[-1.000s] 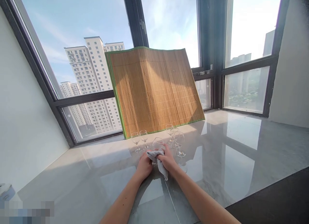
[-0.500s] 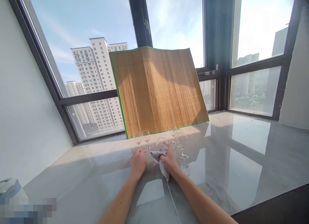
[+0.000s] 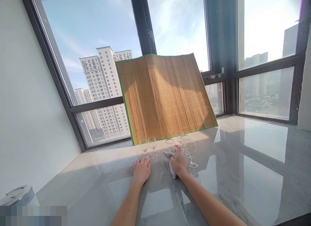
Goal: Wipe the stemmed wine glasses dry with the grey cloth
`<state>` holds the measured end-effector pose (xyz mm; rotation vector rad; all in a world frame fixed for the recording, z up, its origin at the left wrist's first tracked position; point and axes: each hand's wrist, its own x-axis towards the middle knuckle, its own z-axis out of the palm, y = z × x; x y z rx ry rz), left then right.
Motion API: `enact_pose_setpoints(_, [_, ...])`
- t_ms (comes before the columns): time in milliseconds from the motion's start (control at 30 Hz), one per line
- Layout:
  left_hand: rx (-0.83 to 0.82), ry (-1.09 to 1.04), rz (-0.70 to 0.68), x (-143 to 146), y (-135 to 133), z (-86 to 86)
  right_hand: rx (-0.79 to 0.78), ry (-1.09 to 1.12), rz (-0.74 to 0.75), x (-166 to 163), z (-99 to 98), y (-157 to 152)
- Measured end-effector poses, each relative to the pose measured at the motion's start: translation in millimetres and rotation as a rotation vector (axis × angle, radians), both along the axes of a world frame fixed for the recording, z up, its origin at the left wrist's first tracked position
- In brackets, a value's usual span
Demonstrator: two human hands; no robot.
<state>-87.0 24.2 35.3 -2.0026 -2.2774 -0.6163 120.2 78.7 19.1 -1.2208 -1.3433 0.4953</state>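
Several clear wine glasses stand in a row on the glossy stone counter (image 3: 243, 174) in front of a bamboo mat (image 3: 167, 96). My right hand (image 3: 178, 162) is closed round a grey cloth (image 3: 171, 167) and reaches to the middle glass (image 3: 170, 144), touching it. Two glasses (image 3: 148, 145) stand to its left and a cluster of glasses (image 3: 188, 147) to its right. My left hand (image 3: 141, 170) lies flat on the counter with fingers spread, just in front of the two left glasses, holding nothing.
The bamboo mat leans against the dark-framed window (image 3: 145, 28), with tower blocks outside. A white wall (image 3: 26, 115) closes the left side. A round lidded container (image 3: 17, 195) sits at the near left. A dark edge shows at the bottom right corner.
The left hand let go of the middle glass and spread flat on the counter. The right hand with the cloth moved forward to the glass, which now stands in the row.
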Motion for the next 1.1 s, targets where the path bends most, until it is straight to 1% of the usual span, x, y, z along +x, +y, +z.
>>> enact_pose_setpoints(100, [0.029,0.053,0.051,5.5,-5.9,10.5,0.013,-0.011,-0.013,-2.2,-2.7,10.7])
enact_pose_setpoints(200, [0.055,0.049,0.163,7.6,-11.0,20.2,0.012,0.026,-0.019,-2.5,-6.8,18.9])
enact_pose_setpoints(300, [0.083,-0.108,0.253,3.5,-9.0,22.8,-0.001,0.034,-0.014,-2.0,-7.6,18.4])
enact_pose_setpoints(367, [0.146,-0.264,0.284,-1.5,-2.3,18.4,-0.001,0.036,-0.008,-1.7,-5.0,12.9])
enact_pose_setpoints(433, [0.209,-0.444,0.297,-6.4,7.1,10.7,-0.022,0.051,-0.031,-1.3,-1.0,4.6])
enact_pose_setpoints(533, [0.241,-0.599,0.216,-11.5,19.7,-0.9,-0.046,0.089,-0.050,-0.4,4.5,-9.8])
enact_pose_setpoints(633, [0.226,-0.646,0.144,-13.6,24.9,-6.2,-0.056,0.057,0.000,0.5,6.4,-20.6])
enact_pose_setpoints(700, [0.214,-0.620,0.137,-13.7,24.8,-6.3,-0.094,0.002,0.045,0.8,5.2,-22.7])
enact_pose_setpoints(800, [0.190,-0.543,0.149,-12.8,22.9,-4.7,-0.123,-0.056,0.097,0.9,1.0,-17.9])
enact_pose_setpoints(867, [0.183,-0.522,0.150,-11.9,22.1,-4.0,-0.121,-0.066,0.094,1.0,-1.8,-11.6])
enact_pose_setpoints(1000, [0.185,-0.508,0.130,-9.5,20.4,-3.7,-0.139,-0.068,0.037,2.8,-4.4,0.1])
enact_pose_setpoints(1100, [0.191,-0.493,0.112,-5.8,17.1,-2.5,-0.148,-0.068,0.036,4.9,-3.8,4.0])
